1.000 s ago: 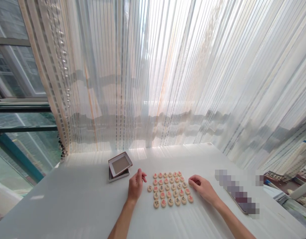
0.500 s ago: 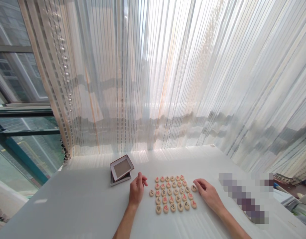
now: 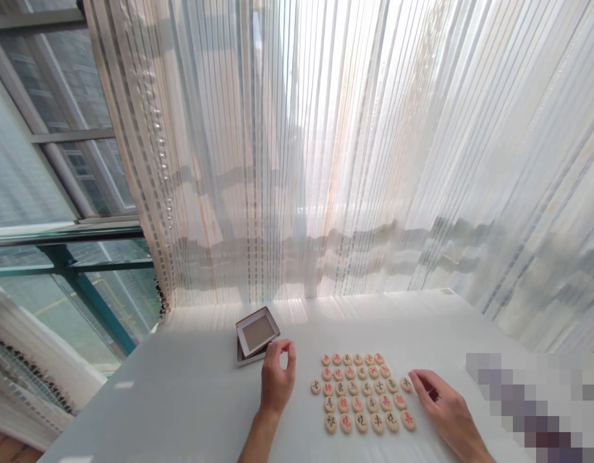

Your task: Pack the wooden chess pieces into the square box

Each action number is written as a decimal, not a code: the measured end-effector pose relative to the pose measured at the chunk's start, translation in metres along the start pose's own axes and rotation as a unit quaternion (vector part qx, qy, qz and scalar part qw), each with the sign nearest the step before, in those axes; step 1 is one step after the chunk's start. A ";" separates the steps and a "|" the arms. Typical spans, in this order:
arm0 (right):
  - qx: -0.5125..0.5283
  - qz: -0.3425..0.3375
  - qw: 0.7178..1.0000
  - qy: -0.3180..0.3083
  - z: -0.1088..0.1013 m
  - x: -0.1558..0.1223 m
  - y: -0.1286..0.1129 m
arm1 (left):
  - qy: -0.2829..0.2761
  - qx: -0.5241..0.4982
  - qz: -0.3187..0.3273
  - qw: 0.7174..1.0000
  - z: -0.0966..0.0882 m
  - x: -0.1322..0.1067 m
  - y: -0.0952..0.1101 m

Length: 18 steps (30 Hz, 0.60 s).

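Observation:
Round wooden Chinese chess pieces (image 3: 367,388) with red and black characters lie in rows on the white table. One black-marked piece (image 3: 315,387) sticks out at the left end of the middle row, another (image 3: 406,384) at its right end. My right hand (image 3: 441,405) rests beside that right-end piece, its fingertips at or just off the edge; fingers are stretched with a gap to the thumb. To the left of the rows, my left hand (image 3: 278,379) is raised with curled fingers, thumb near the index fingertip; no piece shows in it.
A shallow open box (image 3: 258,333), its two parts stacked askew, stands just behind my left hand. A striped sheer curtain (image 3: 297,161) hangs along the table's (image 3: 181,386) far edge. A window is at the left; a blurred-out area covers the lower right.
The view has swung left, so everything sits further right and lower. My left hand has come closer to the box, its fingers more curled. My right hand remains by the right-end piece.

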State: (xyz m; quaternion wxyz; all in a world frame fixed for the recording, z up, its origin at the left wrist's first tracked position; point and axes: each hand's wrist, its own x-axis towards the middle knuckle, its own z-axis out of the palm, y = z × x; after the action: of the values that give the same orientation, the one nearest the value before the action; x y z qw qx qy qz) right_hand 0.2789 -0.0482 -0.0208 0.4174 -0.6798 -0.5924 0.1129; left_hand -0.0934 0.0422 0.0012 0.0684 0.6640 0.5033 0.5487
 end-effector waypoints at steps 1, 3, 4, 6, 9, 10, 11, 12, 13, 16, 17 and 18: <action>0.002 0.010 1.000 0.002 -0.001 0.000 -0.001 | 0.000 0.025 0.036 0.999 -0.007 0.006 -0.005; 0.006 0.030 1.000 0.001 -0.003 0.000 -0.004 | -0.004 0.086 0.076 0.993 -0.021 0.018 -0.018; 0.009 0.040 0.999 -0.002 -0.004 0.000 -0.006 | -0.008 0.120 0.083 0.989 -0.028 0.023 -0.027; 0.015 0.058 0.998 -0.006 -0.007 0.001 -0.010 | -0.026 0.183 0.079 0.980 -0.041 0.030 -0.044; 0.024 0.081 0.996 -0.007 -0.010 0.002 -0.013 | -0.080 0.245 0.052 0.965 -0.054 0.032 -0.067; 0.026 0.088 0.996 -0.006 -0.010 0.002 -0.013 | -0.101 0.254 0.044 0.961 -0.057 0.031 -0.072; 0.027 0.095 0.995 -0.006 -0.010 0.003 -0.012 | -0.117 0.260 0.036 0.958 -0.059 0.031 -0.076; 0.027 0.100 0.995 -0.006 -0.010 0.003 -0.012 | -0.129 0.262 0.029 0.956 -0.059 0.030 -0.078; 0.028 0.106 0.994 -0.006 -0.011 0.003 -0.012 | -0.137 0.262 0.025 0.955 -0.060 0.031 -0.080; 0.035 0.120 0.992 -0.011 -0.011 0.002 -0.012 | -0.142 0.256 0.028 0.956 -0.059 0.034 -0.077; 0.038 0.123 0.992 -0.015 -0.011 0.002 -0.012 | -0.140 0.251 0.038 0.957 -0.058 0.036 -0.074; 0.042 0.127 0.991 -0.020 -0.012 0.002 -0.012 | -0.137 0.244 0.052 0.959 -0.057 0.038 -0.070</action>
State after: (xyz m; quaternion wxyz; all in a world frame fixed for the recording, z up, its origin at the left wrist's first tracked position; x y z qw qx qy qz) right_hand 0.2785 -0.0521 -0.0043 0.4156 -0.7290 -0.5046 0.2032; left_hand -0.1849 0.0780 0.0034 -0.0556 0.7546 0.5727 0.3155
